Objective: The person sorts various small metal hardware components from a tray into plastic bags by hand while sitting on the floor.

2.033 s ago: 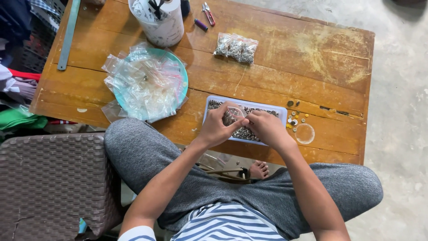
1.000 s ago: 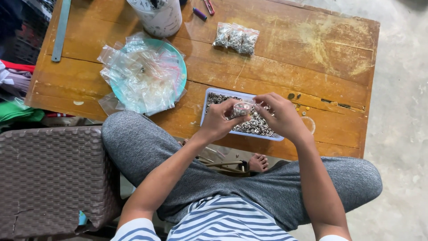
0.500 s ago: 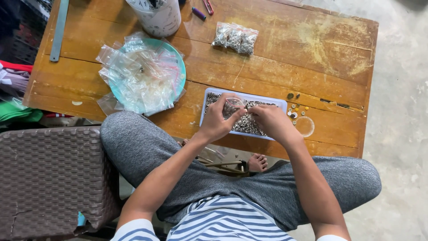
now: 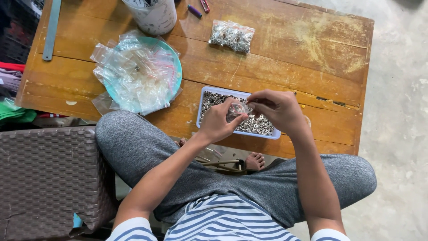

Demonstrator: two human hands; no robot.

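Note:
A small clear plastic bag (image 4: 237, 110) is pinched between both my hands just above a pale blue tray (image 4: 200, 117) full of small silver metal pieces. My left hand (image 4: 219, 122) grips the bag's lower edge. My right hand (image 4: 276, 108) holds its upper edge with thumb and fingers. The tray rests near the front edge of a worn wooden table (image 4: 285, 62).
A teal plate (image 4: 176, 62) piled with empty clear bags lies at left. Filled bags of metal pieces (image 4: 232, 35) lie at the back, beside a white bucket (image 4: 154, 18). A metal ruler (image 4: 50, 31) rests far left. A brown woven seat (image 4: 44, 178) stands beside my knee.
Both hands stay over the tray with the small bag between them. My right hand shifted slightly left and up toward the bag's top.

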